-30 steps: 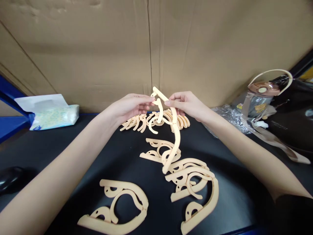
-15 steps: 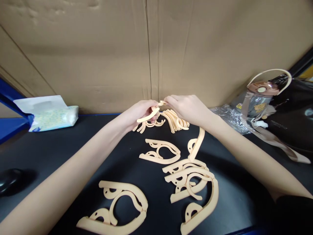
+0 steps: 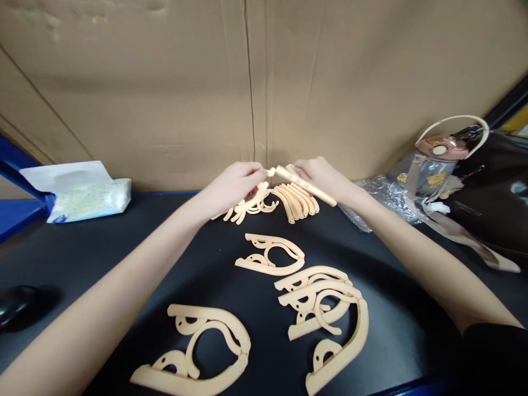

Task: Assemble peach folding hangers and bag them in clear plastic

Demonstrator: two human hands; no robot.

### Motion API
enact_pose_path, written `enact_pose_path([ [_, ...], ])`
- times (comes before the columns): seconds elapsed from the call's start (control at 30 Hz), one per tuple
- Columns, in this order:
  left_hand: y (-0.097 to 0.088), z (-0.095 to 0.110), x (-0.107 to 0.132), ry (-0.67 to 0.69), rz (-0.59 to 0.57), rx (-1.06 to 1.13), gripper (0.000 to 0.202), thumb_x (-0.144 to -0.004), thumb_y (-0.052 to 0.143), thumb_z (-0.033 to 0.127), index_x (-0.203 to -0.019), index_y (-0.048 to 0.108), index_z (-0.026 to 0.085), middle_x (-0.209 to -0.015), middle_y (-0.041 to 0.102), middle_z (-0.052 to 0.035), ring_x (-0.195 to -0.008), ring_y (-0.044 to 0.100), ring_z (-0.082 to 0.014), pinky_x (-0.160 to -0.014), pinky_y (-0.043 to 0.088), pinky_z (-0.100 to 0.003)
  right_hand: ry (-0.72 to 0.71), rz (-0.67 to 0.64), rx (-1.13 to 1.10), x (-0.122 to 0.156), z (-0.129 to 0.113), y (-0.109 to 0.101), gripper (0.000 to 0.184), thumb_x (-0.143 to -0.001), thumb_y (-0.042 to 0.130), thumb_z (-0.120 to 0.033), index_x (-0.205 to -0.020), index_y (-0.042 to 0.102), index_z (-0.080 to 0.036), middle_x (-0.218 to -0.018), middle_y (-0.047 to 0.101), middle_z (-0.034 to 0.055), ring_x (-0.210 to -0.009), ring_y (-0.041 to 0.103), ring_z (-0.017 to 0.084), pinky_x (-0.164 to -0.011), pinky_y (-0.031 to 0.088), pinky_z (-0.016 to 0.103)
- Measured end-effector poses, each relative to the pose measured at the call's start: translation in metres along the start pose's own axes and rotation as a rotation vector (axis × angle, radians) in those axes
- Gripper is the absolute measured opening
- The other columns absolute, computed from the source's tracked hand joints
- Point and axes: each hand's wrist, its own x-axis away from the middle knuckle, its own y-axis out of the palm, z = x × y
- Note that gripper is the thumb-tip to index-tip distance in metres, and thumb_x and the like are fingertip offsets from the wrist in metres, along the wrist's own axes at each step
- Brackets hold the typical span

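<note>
My left hand (image 3: 233, 184) and my right hand (image 3: 319, 175) meet above the far middle of the black table (image 3: 103, 258). Both are closed on one beige plastic hanger part (image 3: 303, 185), folded into a straight bar that slants down to the right from the left fingertips. Under the hands lies a fanned row of loose curved beige pieces (image 3: 297, 201). Nearer me lie folded beige hangers: one in the middle (image 3: 270, 256), a small pile to the right (image 3: 325, 313), one at the front left (image 3: 198, 352).
A cardboard wall (image 3: 165, 93) closes the back. A tissue pack (image 3: 80, 192) sits on a blue shelf at left. A dark object (image 3: 16, 305) lies at the left edge. At right stand a bottle with a looped handle (image 3: 443, 159), crumpled plastic (image 3: 383, 201) and a black bag (image 3: 499, 203).
The hanger piece that hung long and curved from my hands a second ago has been folded up; it is now a short bar held between both hands, lower over the far pile.
</note>
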Motion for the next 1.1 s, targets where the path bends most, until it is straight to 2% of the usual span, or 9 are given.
enact_pose_path([
  [0.17, -0.028, -0.033, -0.015, -0.143, 0.053, -0.071, 0.032, -0.098, 0.054, 0.032, -0.071, 0.058, 0.015, -0.067, 0.056, 0.0013, -0.057, 0.052, -0.0099, -0.055, 0.044, -0.024, 0.090, 0.010, -0.363, -0.005, 0.017, -0.004, 0.022, -0.092, 0.049, -0.021, -0.072, 0.058, -0.019, -0.054, 0.059, -0.0005, -0.050, 0.059, 0.014, -0.056, 0.049, 0.027],
  [0.23, -0.033, -0.055, -0.022, -0.223, 0.075, -0.128, 0.021, -0.097, 0.059, 0.033, -0.089, 0.064, 0.013, -0.082, 0.064, -0.0011, -0.067, 0.060, -0.0120, -0.061, 0.052, -0.027, 0.104, 0.003, -0.487, -0.006, 0.016, -0.001, 0.021, -0.089, 0.052, -0.021, -0.069, 0.059, -0.020, -0.052, 0.059, -0.0003, -0.053, 0.061, 0.016, -0.057, 0.052, 0.029],
  [0.37, -0.032, -0.086, -0.029, -0.299, 0.109, -0.211, 0.028, -0.095, 0.064, 0.034, -0.115, 0.063, 0.015, -0.113, 0.066, -0.0073, -0.094, 0.067, -0.0206, -0.080, 0.058, -0.039, 0.157, 0.025, -0.689, -0.008, 0.010, 0.006, 0.018, -0.092, 0.052, -0.028, -0.078, 0.061, -0.021, -0.050, 0.057, -0.0014, -0.045, 0.055, 0.014, -0.047, 0.050, 0.029],
  [0.57, -0.025, -0.083, -0.029, -0.240, 0.226, -0.104, 0.036, -0.092, 0.066, 0.038, -0.121, 0.061, 0.017, -0.126, 0.063, -0.0104, -0.109, 0.062, -0.0252, -0.089, 0.054, -0.042, 0.167, 0.209, -0.871, -0.004, -0.004, 0.000, 0.023, -0.097, 0.052, -0.044, -0.086, 0.050, -0.024, -0.060, 0.064, -0.0013, -0.045, 0.056, 0.012, -0.041, 0.043, 0.024],
  [0.63, -0.019, -0.073, -0.028, -0.203, 0.151, 0.037, 0.045, -0.093, 0.058, 0.050, -0.120, 0.063, 0.016, -0.124, 0.065, -0.0130, -0.107, 0.064, -0.0258, -0.086, 0.054, -0.036, 0.142, 0.305, -0.961, -0.002, -0.011, -0.003, 0.019, -0.098, 0.051, -0.039, -0.087, 0.044, -0.024, -0.074, 0.071, 0.0011, -0.051, 0.062, 0.012, -0.044, 0.046, 0.023],
  [0.83, 0.002, -0.040, -0.022, -0.241, -0.367, 0.532, 0.098, -0.090, 0.007, 0.078, -0.109, 0.073, 0.009, -0.108, 0.073, -0.0224, -0.089, 0.071, -0.0271, -0.074, 0.058, -0.035, 0.066, 0.572, -1.025, -0.001, -0.019, 0.000, 0.012, -0.101, 0.040, -0.030, -0.090, 0.037, -0.026, -0.115, 0.071, 0.0036, -0.089, 0.074, 0.014, -0.071, 0.060, 0.027],
  [0.93, 0.009, -0.029, -0.017, -0.306, -0.410, 0.811, 0.078, -0.094, 0.030, 0.072, -0.100, 0.074, 0.008, -0.094, 0.072, -0.0170, -0.060, 0.062, -0.0136, -0.050, 0.051, -0.022, 0.028, 0.643, -0.938, -0.006, -0.007, 0.008, 0.006, -0.099, 0.041, -0.030, -0.096, 0.038, -0.027, -0.119, 0.069, 0.0033, -0.097, 0.072, 0.016, -0.075, 0.061, 0.030],
  [1.0, 0.012, -0.027, -0.015, -0.315, -0.360, 0.846, 0.044, -0.097, 0.053, 0.047, -0.094, 0.074, 0.009, -0.077, 0.067, -0.0071, -0.043, 0.044, -0.0038, -0.036, 0.034, -0.014, 0.009, 0.666, -0.814, -0.010, 0.004, 0.012, 0.008, -0.096, 0.044, -0.028, -0.102, 0.039, -0.028, -0.115, 0.069, 0.0037, -0.097, 0.070, 0.017, -0.072, 0.060, 0.031],
  [1.1, 0.012, -0.028, -0.015, -0.311, -0.286, 0.809, 0.015, -0.094, 0.060, 0.020, -0.091, 0.072, 0.012, -0.057, 0.044, 0.0063, -0.036, 0.024, 0.0001, -0.031, 0.018, -0.011, -0.023, 0.647, -0.495, -0.013, 0.017, 0.012, 0.020, -0.091, 0.048, -0.019, -0.109, 0.046, -0.026, -0.107, 0.070, 0.0049, -0.094, 0.068, 0.018, -0.071, 0.057, 0.032],
])
